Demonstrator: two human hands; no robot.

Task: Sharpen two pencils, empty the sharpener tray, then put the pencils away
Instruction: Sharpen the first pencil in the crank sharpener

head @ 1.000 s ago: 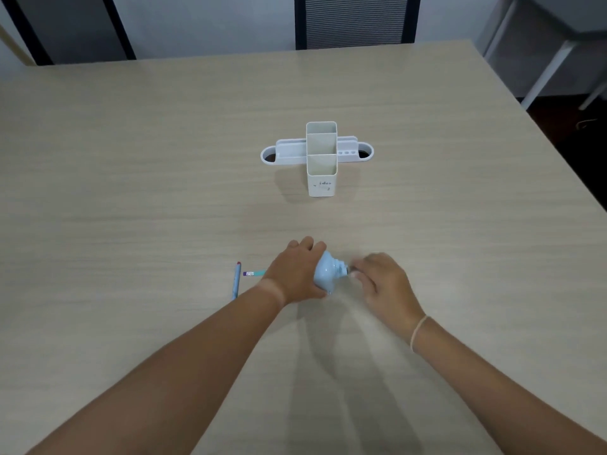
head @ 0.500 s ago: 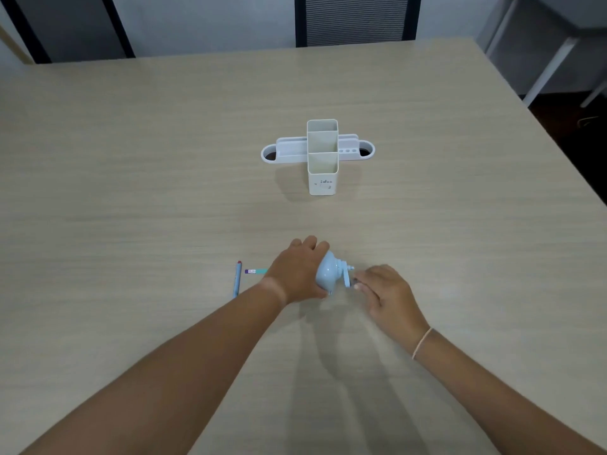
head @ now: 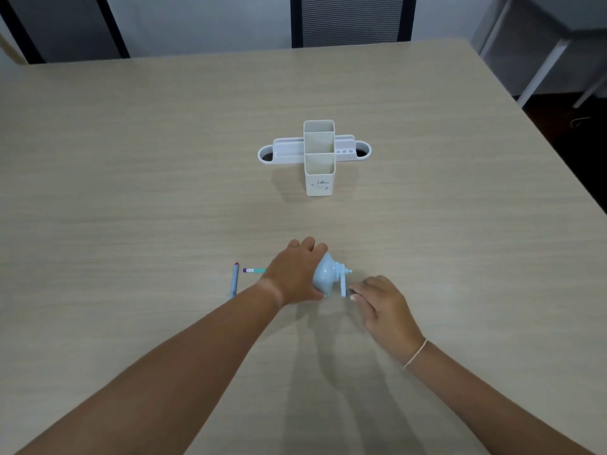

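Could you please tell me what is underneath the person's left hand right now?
The left hand grips the pale blue sharpener. A teal pencil runs under the hand toward the sharpener; only its eraser end shows. Its tip and the sharpener's opening are covered.

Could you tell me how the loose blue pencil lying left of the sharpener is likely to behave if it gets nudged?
The blue pencil looks slim and straight, so it is probably stiff and light. Lying free on the smooth table, untouched by the left hand, it would likely slide or roll easily sideways.
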